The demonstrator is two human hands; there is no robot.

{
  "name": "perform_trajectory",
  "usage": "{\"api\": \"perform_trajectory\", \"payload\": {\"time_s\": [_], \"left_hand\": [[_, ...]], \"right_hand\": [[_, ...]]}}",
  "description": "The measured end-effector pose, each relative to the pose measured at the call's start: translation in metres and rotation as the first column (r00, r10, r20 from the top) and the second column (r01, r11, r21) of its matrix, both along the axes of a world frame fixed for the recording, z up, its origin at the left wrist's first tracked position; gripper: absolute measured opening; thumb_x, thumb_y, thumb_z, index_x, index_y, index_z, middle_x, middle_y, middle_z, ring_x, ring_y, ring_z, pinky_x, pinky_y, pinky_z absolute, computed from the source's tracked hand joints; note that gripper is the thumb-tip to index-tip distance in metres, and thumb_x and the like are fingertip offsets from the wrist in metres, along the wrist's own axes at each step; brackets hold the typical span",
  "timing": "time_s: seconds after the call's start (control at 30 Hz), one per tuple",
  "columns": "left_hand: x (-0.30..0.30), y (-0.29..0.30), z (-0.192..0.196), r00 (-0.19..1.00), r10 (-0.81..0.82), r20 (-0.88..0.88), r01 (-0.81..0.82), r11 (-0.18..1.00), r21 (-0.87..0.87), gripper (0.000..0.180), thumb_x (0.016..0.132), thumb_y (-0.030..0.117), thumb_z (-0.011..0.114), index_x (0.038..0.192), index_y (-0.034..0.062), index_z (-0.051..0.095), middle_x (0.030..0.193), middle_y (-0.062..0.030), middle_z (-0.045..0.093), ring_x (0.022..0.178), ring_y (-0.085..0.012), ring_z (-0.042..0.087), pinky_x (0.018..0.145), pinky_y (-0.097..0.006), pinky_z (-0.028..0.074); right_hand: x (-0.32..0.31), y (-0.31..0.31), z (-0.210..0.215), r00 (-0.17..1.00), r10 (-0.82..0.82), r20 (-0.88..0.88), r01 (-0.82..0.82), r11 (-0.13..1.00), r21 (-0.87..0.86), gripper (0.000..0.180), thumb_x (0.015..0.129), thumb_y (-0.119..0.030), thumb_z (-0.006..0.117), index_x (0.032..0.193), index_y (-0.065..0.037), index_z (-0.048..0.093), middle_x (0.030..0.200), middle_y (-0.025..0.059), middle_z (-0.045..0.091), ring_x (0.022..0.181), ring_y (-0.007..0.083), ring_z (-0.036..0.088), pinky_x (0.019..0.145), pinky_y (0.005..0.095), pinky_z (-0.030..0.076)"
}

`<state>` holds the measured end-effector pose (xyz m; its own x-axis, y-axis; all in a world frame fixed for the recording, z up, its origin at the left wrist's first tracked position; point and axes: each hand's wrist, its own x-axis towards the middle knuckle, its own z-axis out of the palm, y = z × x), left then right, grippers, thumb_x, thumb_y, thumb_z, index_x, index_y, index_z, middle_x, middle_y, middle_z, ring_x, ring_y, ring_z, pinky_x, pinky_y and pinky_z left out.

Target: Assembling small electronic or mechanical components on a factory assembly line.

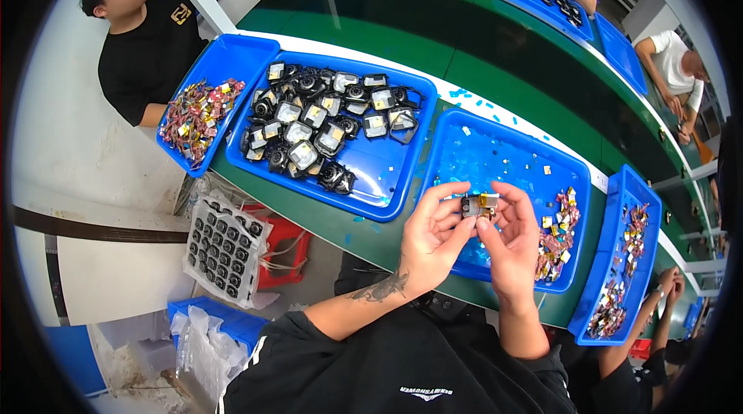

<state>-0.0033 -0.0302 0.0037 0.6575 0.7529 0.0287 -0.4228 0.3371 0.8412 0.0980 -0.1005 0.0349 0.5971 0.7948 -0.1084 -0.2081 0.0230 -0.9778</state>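
Both of my hands meet over the near part of a blue tray point(495, 152). My left hand point(427, 242) grips the left side of a small dark, squarish electronic part point(470, 207) with thumb and fingers. From the other side, my right hand point(511, 255) pinches the same part, near a shiny yellow piece point(487, 200). Fingers partly cover the part, so its exact kind is unclear. Beneath and right of my hands, the tray holds a heap of small pink-wired pieces with yellow and white bits point(559, 237). Small light-blue scraps lie about in it.
Left of my hands stands a blue tray point(370, 179) of black, square-faced device housings point(309, 116). Blue trays of wired pieces flank these at far left point(224, 54) and right point(588, 309). A tray of round black parts point(224, 248) sits below the green bench point(371, 15). Other people work around it.
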Motion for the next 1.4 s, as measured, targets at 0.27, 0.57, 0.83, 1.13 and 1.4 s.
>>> {"api": "perform_trajectory", "payload": {"time_s": [0.27, 0.57, 0.83, 1.13, 1.4], "left_hand": [[-0.001, 0.001, 0.007, 0.988, -0.015, -0.151, 0.038, 0.988, 0.15, 0.045, 0.095, -0.003, 0.052, 0.137, 0.0027, 0.035, 0.124, -0.0198, 0.058, 0.108, -0.0205, 0.063, 0.084, -0.032, 0.056], [-0.009, 0.145, -0.016, 0.423, 0.809, -0.408, 0.464, 0.193, 0.865, 0.022, 0.078, 0.01, 0.071, 0.097, 0.0005, 0.063, 0.091, -0.0148, 0.06, 0.091, -0.0332, 0.056, 0.073, -0.044, 0.05], [-0.06, 0.133, 0.007, 0.666, 0.417, -0.619, 0.129, 0.753, 0.645, 0.015, 0.082, 0.012, 0.074, 0.089, 0.0024, 0.065, 0.074, -0.0064, 0.065, 0.062, -0.0083, 0.057, 0.059, -0.024, 0.047], [-0.056, 0.115, -0.004, 0.518, 0.666, -0.537, 0.384, 0.381, 0.841, 0.017, 0.084, 0.014, 0.069, 0.098, 0.0054, 0.071, 0.097, -0.0096, 0.066, 0.088, -0.0289, 0.065, 0.078, -0.039, 0.052], [-0.065, 0.109, 0.003, 0.864, 0.349, -0.362, -0.184, 0.889, 0.42, 0.046, 0.103, 0.02, 0.047, 0.143, 0.0012, 0.036, 0.116, -0.0139, 0.057, 0.072, -0.0093, 0.058, 0.054, -0.021, 0.051]], "right_hand": [[0.005, 0.002, -0.006, 0.992, -0.034, 0.122, 0.037, 0.999, -0.019, 0.046, 0.085, 0.009, 0.06, 0.129, 0.0, 0.046, 0.099, 0.0089, 0.064, 0.085, 0.0118, 0.063, 0.076, 0.0244, 0.053], [0.209, 0.094, -0.022, 0.854, -0.084, 0.514, 0.292, 0.894, -0.339, 0.045, 0.078, -0.008, 0.07, 0.121, -0.003, 0.059, 0.085, 0.0062, 0.069, 0.059, 0.0044, 0.046, 0.05, 0.0211, 0.031], [0.28, 0.079, -0.095, 0.78, 0.072, 0.622, 0.313, 0.815, -0.487, 0.036, 0.076, -0.008, 0.073, 0.11, -0.003, 0.064, 0.101, 0.017, 0.068, 0.09, 0.0238, 0.067, 0.08, 0.0347, 0.051], [0.05, 0.153, -0.024, 0.186, 0.324, 0.928, -0.166, 0.941, -0.295, 0.02, 0.069, -0.012, 0.078, 0.086, -0.005, 0.07, 0.091, 0.0133, 0.063, 0.098, 0.0324, 0.061, 0.084, 0.0418, 0.052], [0.016, 0.142, -0.016, -0.105, 0.088, 0.991, -0.172, 0.98, -0.105, 0.011, 0.074, -0.013, 0.06, 0.083, -0.008, 0.065, 0.086, 0.0075, 0.058, 0.089, 0.0236, 0.057, 0.074, 0.0352, 0.044]]}}
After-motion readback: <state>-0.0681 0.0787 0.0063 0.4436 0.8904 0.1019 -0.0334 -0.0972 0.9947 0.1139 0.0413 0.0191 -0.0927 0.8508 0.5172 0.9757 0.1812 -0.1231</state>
